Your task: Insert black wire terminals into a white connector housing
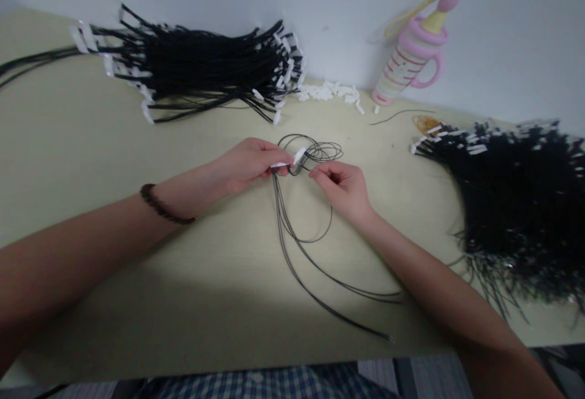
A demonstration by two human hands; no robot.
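Note:
Between the thumb and fingers of my left hand (253, 161) are white connectors (299, 155) with thin black wires on them. My right hand (342, 186), just to the right, pinches one thin black wire (305, 167) close to the connectors. Part of the wires loops up behind the connectors. The other black wires (292, 240) hang from below my left fingers and curve over the table to the lower right, with their loose ends near my right forearm. My left fingertips partly cover the connectors.
Finished-looking black cables with white connectors (201, 61) lie piled at the back left. White connector pieces (329, 91) are scattered beside them. A pink bottle (406, 61) leans at the wall. Yellow rubber bands (426, 123) and a large black wire heap (516, 198) are at right.

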